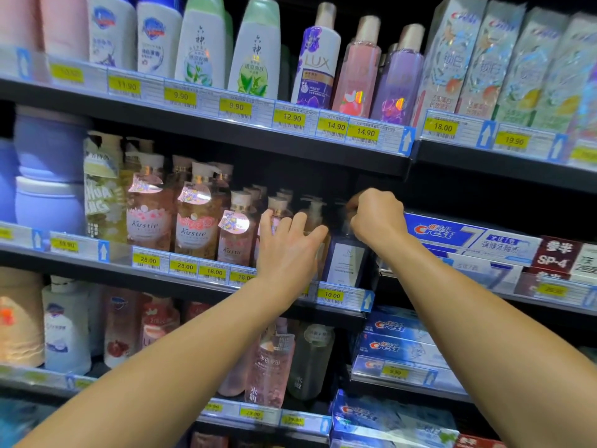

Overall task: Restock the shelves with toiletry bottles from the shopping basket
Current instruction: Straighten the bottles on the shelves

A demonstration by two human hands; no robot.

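Presently noted at middle shelf (206, 284), right end: dark pump bottle (345, 263), square-shouldered, smooth and glossy, pale rectangular label on front face, standing upright just behind yellow 10.00 price tag (332, 295). Right hand (378, 216) curled over pump head, grip clenched around it from above. Left hand (287, 250) flat against neighbouring amber pump bottle (315, 221), fingers (298, 223) straight and spread, grip released, pressing only. Amber bottle translucent, cream pump head, touching dark bottle on its left side.

Further left on same shelf: Kustie bottles (193, 221), clear plastic, rose-gold tinted liquid, floral labels, shiny holographic hang tags at necks. Lilac tubs (48, 176), matte, rounded, stacked in two. To the right: Crest toothpaste boxes (465, 237), glossy blue-and-white card, lying flat in layers.

Upper shelf: white opaque bottles with green caps (252, 50), LUX bottle (316, 66) in purple and white, pink and violet translucent bottles with beige caps. Shelf edges black metal with clear plastic tag strips. Shopping basket not seen.
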